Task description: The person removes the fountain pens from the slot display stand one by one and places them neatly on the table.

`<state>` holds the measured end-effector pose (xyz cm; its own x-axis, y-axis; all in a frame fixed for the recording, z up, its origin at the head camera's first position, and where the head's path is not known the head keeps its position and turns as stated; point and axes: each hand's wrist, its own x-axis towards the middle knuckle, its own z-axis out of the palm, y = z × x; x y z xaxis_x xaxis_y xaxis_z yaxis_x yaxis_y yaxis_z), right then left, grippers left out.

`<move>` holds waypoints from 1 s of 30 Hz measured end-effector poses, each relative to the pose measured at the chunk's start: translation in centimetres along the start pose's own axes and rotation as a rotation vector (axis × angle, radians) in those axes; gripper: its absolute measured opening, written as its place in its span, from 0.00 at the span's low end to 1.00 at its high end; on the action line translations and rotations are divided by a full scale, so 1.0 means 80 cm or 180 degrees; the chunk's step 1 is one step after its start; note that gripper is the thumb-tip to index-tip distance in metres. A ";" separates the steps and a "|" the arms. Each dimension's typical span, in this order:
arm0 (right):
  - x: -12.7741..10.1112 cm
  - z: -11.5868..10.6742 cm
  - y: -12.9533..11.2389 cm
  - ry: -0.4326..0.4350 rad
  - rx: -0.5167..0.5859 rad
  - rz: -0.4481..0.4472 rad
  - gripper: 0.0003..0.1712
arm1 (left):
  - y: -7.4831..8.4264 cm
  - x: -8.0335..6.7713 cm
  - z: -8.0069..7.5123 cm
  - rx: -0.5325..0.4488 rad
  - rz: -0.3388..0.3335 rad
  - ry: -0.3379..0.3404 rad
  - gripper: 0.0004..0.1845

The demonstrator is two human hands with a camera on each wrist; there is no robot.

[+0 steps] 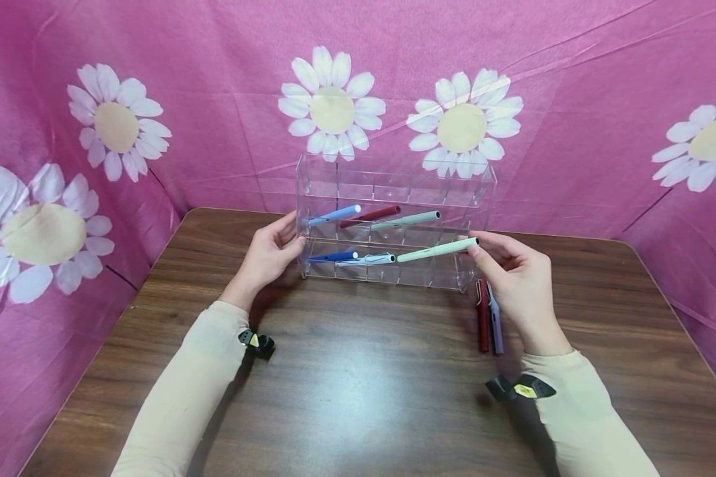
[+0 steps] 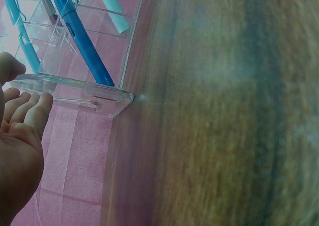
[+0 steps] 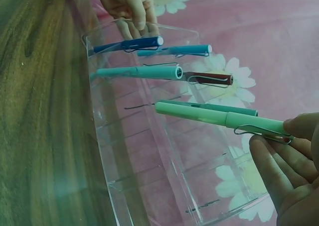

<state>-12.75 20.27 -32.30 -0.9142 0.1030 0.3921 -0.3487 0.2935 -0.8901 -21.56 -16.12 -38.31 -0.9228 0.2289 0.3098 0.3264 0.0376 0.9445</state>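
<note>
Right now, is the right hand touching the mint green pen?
Touching. The right wrist view shows the right hand pinching the mint green pen at its clip end.

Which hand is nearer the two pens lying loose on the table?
Right. The right hand holds a mint pen just beside the loose pens; the left hand rests against the clear rack, far across.

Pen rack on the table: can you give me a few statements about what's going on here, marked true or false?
1. The right hand holds a mint pen. True.
2. The left hand holds a pen. False: it touches the end of the clear rack.
3. Two pens lie on the table by the right hand. True.
4. The rack is empty. False: several pens sit in it.
</note>
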 end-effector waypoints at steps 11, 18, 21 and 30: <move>-0.001 -0.009 -0.002 0.0101 0.0057 -0.0026 0.16 | -0.002 0.001 0.001 -0.0007 0.0014 0.0007 0.30; -0.003 -0.017 -0.005 0.0182 -0.0041 0.0080 0.17 | -0.002 0.001 0.000 0.0011 0.0010 0.0015 0.30; -0.004 -0.019 -0.005 0.0240 -0.0124 0.0088 0.17 | -0.002 0.001 0.000 0.0016 0.0008 0.0019 0.30; -0.004 -0.025 -0.001 0.0389 0.0041 0.0131 0.16 | -0.001 0.001 0.000 0.0053 -0.0016 0.0030 0.30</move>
<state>-12.00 22.11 -31.87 -0.8961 0.2299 0.3797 -0.3146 0.2743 -0.9087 -21.63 -16.13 -38.36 -0.9264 0.2194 0.3062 0.3250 0.0548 0.9441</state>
